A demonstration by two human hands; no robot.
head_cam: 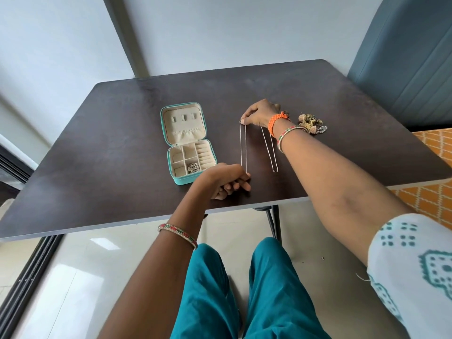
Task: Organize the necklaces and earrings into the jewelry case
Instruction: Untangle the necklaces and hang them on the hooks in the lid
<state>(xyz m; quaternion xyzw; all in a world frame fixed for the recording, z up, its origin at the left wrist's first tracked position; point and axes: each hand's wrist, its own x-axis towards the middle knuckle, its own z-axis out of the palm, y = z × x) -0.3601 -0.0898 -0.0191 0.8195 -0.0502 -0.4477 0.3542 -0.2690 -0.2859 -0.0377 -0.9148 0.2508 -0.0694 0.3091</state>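
Dark brown wood-grain tabletop (342, 118) carries everything here. On it, left of centre, sits the square teal jewelry case (187, 143) with cream lining, its lid laid open and a small silver piece (194, 167) already in one front compartment. Just to the right of the case, the thin silver chain necklace (242, 148) is stretched straight between both hands, doubled into two close strands. The right hand (259, 116) pinches its far end between thumb and fingertips; the left hand (228, 179) has its fingers curled around the near loop, close to the case's front corner. A second fine silver chain (269, 150) lies on the table beside it, looped and untouched. Farther right rests a small heap of gold-toned earrings (311, 124), partly behind the right wrist. The chain looks very light, limp and prone to tangling or slipping, so holding it at both ends under gentle tension probably suits folding it into a compartment.
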